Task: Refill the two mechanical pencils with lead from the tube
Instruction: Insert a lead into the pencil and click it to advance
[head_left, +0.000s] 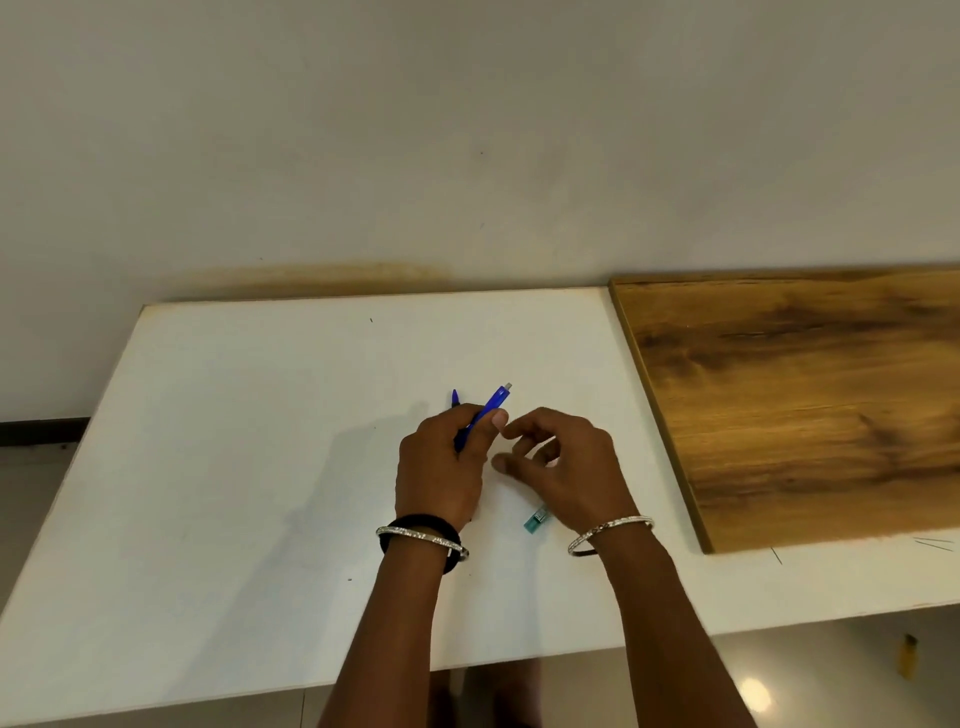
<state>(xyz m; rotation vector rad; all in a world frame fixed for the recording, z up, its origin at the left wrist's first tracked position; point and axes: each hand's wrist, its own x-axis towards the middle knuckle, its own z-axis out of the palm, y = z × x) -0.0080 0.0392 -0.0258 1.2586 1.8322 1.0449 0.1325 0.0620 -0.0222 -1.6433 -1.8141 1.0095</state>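
Hands meet over the middle of a white table (208, 467) in the head camera's single view, both forearms reaching in from the near edge. The left hand (441, 467) has its fingers and thumb wrapped round a blue mechanical pencil (491, 408), which tilts up and away to the right with its small metal end uppermost. Just left of it, the blue tip of a second pencil (455, 399) pokes out above the same hand's knuckles; whether that hand also holds it or it lies on the table behind cannot be told. The right hand (566, 467) hovers just beside the left, fingers loosely curled, its forefinger (519, 427) and thumb (506, 464) pointing toward the held pencil with a narrow gap between them; whether anything thin sits in that gap is too fine to see. The lead tube (536, 521), teal with a paler end, lies flat on the table between the two wrists, partly under the right one. Each wrist wears a silver bangle (421, 538), and the left also has a black band (415, 521). A wooden board (805, 405) lies on the table to the right, against the pale wall (467, 130).
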